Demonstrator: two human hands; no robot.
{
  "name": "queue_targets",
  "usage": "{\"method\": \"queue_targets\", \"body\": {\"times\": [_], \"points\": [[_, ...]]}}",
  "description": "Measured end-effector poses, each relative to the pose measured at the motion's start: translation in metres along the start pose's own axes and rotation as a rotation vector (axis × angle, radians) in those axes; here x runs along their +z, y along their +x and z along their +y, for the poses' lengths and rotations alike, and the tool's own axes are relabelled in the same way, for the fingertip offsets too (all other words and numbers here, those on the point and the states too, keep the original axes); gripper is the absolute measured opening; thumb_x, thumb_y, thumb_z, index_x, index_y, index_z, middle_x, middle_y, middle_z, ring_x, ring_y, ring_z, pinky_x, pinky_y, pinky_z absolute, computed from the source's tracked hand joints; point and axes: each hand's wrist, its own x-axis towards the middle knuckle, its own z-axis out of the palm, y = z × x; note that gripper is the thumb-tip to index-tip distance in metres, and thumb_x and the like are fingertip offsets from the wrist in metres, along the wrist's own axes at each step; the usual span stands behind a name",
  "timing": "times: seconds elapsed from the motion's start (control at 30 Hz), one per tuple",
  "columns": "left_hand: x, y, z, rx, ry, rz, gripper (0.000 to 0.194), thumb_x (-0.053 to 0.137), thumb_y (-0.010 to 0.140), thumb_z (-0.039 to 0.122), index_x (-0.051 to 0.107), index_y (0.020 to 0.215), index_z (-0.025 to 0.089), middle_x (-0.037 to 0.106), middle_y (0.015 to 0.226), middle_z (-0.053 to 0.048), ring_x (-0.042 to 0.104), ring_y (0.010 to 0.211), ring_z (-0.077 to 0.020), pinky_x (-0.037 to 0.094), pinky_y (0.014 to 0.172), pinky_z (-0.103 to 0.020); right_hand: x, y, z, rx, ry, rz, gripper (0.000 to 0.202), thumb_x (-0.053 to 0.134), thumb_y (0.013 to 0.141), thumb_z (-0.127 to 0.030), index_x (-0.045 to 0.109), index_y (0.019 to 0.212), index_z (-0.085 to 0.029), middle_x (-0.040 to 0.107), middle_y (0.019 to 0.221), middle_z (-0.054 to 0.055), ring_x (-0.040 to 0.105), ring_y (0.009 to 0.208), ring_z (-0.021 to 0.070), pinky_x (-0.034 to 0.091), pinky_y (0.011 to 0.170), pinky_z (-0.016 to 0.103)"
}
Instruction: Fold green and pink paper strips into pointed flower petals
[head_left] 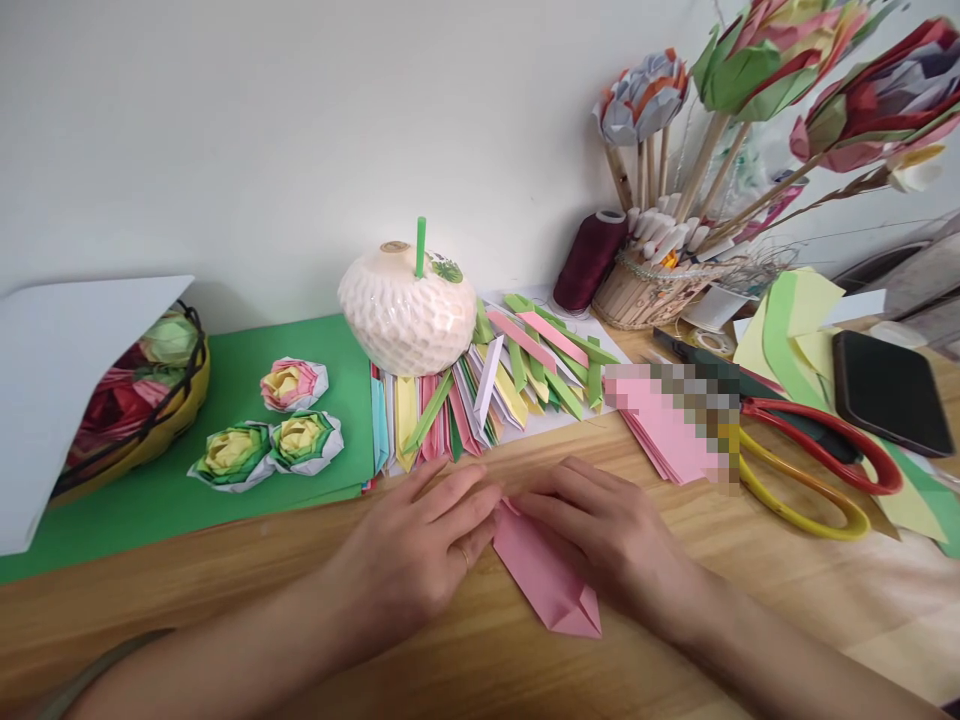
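Observation:
A pink paper piece [541, 578] lies on the wooden table, its near end folded to a blunt point with a small flap. My left hand [427, 535] presses at its far left corner, fingers bent and close together, a thin ring on one finger. Along the right edge of the paper, my right hand [600, 530] rests with its fingers together on the far end. The fingertips of both hands nearly meet there and cover that end. Behind the right hand is a stack of pink paper strips [660, 425].
Scissors [806, 450] and a phone [892, 390] lie at right. Folded strips [420, 415] and a white textured container [409, 310] stand behind the hands. Paper flowers [300, 440] sit on green sheets [345, 390] at left, beside a basket [196, 390]. A flower holder [645, 290] is at back right.

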Motion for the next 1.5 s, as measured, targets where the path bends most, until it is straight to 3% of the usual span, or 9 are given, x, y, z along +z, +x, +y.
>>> {"method": "queue_targets", "body": {"times": [0.13,0.27,0.53,1.03,1.27,1.5], "points": [[0.004,-0.004,0.001,0.014,-0.003,-0.017,0.024,0.043,0.096,0.01,0.066,0.106,0.01,0.068,0.11,-0.007,0.058,0.108,-0.025,0.049,0.092,-0.045,-0.003,0.0,-0.001,-0.057,-0.049,-0.032,0.031,0.032,0.099,-0.015,0.063,0.097,-0.011,0.063,0.082,0.009,0.052,0.073,0.0173,0.046,0.062,0.029],[0.011,-0.009,0.005,-0.032,-0.008,0.038,0.03,0.037,0.098,0.009,0.065,0.106,0.01,0.069,0.112,-0.005,0.056,0.113,-0.024,0.046,0.096,-0.043,-0.003,0.002,-0.005,-0.092,-0.126,-0.064,0.037,0.028,0.099,-0.013,0.064,0.091,-0.01,0.062,0.079,0.009,0.051,0.071,0.0177,0.046,0.061,0.03],[-0.001,-0.005,0.0,0.087,0.01,-0.071,0.028,0.04,0.095,0.006,0.064,0.109,0.006,0.067,0.116,-0.009,0.057,0.113,-0.0274,0.048,0.093,-0.044,-0.005,0.003,-0.005,-0.114,-0.148,-0.124,0.035,0.03,0.098,-0.009,0.064,0.091,-0.007,0.06,0.077,0.009,0.049,0.071,0.0185,0.046,0.062,0.03],[0.002,-0.006,0.001,0.105,0.034,-0.069,0.034,0.032,0.096,0.007,0.064,0.108,0.005,0.068,0.114,-0.01,0.061,0.107,-0.0264,0.048,0.093,-0.044,-0.008,-0.001,0.0,-0.119,-0.17,-0.195,0.033,0.03,0.099,-0.014,0.062,0.095,-0.009,0.062,0.087,0.011,0.052,0.08,0.0211,0.047,0.069,0.035],[0.002,-0.007,0.003,0.081,0.035,-0.071,0.033,0.034,0.095,0.008,0.066,0.104,0.007,0.069,0.112,-0.009,0.06,0.109,-0.0273,0.048,0.093,-0.044,-0.023,-0.007,0.011,-0.121,-0.096,-0.114,0.03,0.031,0.097,-0.012,0.061,0.103,-0.012,0.065,0.098,0.01,0.054,0.093,0.0222,0.046,0.076,0.036],[-0.001,-0.006,0.01,0.042,0.194,0.06,0.03,0.039,0.092,0.003,0.069,0.088,0.003,0.072,0.094,-0.016,0.065,0.098,-0.0299,0.051,0.086,-0.046,-0.032,-0.014,0.018,-0.018,-0.072,0.077,0.019,0.045,0.087,-0.007,0.061,0.093,-0.016,0.063,0.089,0.009,0.055,0.079,0.0176,0.045,0.065,0.031]]}}
